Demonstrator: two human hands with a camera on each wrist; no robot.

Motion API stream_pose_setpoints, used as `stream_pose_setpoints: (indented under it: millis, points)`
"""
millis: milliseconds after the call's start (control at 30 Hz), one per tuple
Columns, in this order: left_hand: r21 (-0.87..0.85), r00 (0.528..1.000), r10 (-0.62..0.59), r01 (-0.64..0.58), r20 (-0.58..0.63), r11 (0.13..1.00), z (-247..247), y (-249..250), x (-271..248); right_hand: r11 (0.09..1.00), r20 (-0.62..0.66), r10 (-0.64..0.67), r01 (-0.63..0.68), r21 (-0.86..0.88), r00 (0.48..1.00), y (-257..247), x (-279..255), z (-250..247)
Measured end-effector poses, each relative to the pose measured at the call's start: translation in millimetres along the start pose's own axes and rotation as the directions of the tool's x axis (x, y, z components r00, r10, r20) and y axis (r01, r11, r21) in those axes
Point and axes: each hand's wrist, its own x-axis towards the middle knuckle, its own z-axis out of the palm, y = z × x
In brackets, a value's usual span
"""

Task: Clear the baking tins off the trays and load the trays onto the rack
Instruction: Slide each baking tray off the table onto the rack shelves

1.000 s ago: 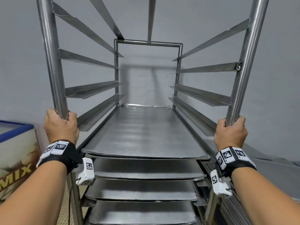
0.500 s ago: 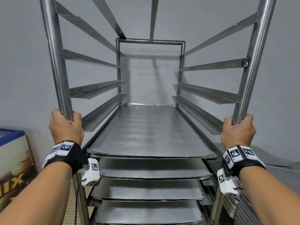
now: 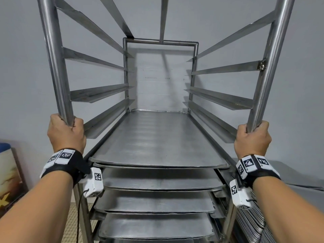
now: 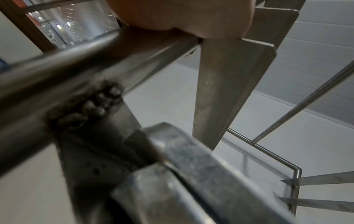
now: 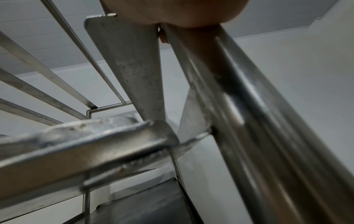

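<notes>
Gripping the rack [image 3: 263, 85] by its front posts, my left hand [image 3: 65, 135] at 9 o'clock and right hand [image 3: 252, 141] at 3 are wrapped tight. Trays [image 3: 157, 141] sit loaded at 12, seemingly unsecured; a jolt could slide them out.

Grey wall [image 3: 298, 85] behind; printed box [image 3: 8, 181] lower left; tiled floor [image 3: 70, 225].

my head camera looks forward and down into the rack [image 3: 161, 106] from close in front, while both wrist cameras sit tight under my fists, looking up along its front posts, sharing the top tray [image 3: 157, 142].
</notes>
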Motion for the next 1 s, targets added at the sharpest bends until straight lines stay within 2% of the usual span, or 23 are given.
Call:
stream_pose_setpoints:
  millis: [567,833,1000]
  points:
    - [0.017,1.0,-0.015,0.015,-0.004,1.0,85,-4,17,1.0,0.034,0.004,-0.004,0.019,0.999,35,39,77]
    - [0.027,0.999,-0.037,0.038,-0.017,0.999,95,-15,30,0.999,0.069,0.032,-0.033,0.014,0.997,29,34,85]
    - [0.01,0.999,-0.047,0.047,0.023,0.999,92,-11,30,0.999,0.082,0.053,-0.054,0.004,0.995,24,31,83]
